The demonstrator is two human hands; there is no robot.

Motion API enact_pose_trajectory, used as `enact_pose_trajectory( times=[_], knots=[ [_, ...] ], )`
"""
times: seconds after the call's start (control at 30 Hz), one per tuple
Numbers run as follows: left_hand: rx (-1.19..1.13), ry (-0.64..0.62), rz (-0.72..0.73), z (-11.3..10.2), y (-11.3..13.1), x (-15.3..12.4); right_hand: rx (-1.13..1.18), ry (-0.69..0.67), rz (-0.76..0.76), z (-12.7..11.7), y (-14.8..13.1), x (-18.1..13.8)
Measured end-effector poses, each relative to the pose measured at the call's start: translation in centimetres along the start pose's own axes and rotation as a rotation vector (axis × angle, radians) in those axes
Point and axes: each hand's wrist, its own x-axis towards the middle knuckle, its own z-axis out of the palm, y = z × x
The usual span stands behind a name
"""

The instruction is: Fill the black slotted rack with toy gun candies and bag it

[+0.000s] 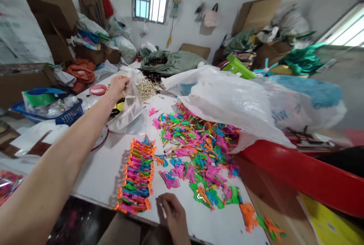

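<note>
My left hand (121,87) reaches far across the white table, fingers closed on the top of a clear plastic bag (133,102), which hangs down and rests on the tabletop. Low at the front edge, my right hand (173,214) is curled with fingers drawn together; whatever they hold, if anything, is hidden. Just left of it lies a neat row of stacked plastic pieces (138,176) in orange, pink, green and blue. A loose heap of similar bright plastic pieces (196,142) spreads over the table beyond my right hand.
A white sack (230,93) lies over the heap's far side. Small beads or tips (147,87) are piled at the back, before a grey-green sack (184,62). A blue basket (61,118) stands left. Along the right runs a red plastic edge (298,175).
</note>
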Motion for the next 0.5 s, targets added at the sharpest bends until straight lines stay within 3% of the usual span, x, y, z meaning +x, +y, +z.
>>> enact_pose_trajectory(
  times=[0.07,0.13,0.23,0.3,0.4,0.5],
  knots=[
    [-0.022,-0.127,0.101,1.4,2.7,-2.6,0.148,0.13,0.092,-1.3,-1.6,2.1],
    [0.072,-0.389,0.31,3.8,4.2,-6.5,0.281,0.252,0.119,-2.7,-4.0,4.8],
    [0.403,-0.812,0.679,8.4,4.3,-13.3,0.539,0.225,0.13,-4.8,-7.8,9.5],
    [0.525,-0.978,0.792,11.2,3.3,-17.5,0.605,0.213,0.192,-5.7,-8.7,12.0],
    [0.589,-1.103,0.819,14.0,1.5,-21.7,0.501,0.194,0.354,-5.7,-7.4,13.6],
    [0.682,-1.103,0.794,14.7,0.1,-22.1,0.397,0.179,0.408,-4.9,-4.9,13.0]
  ],
)
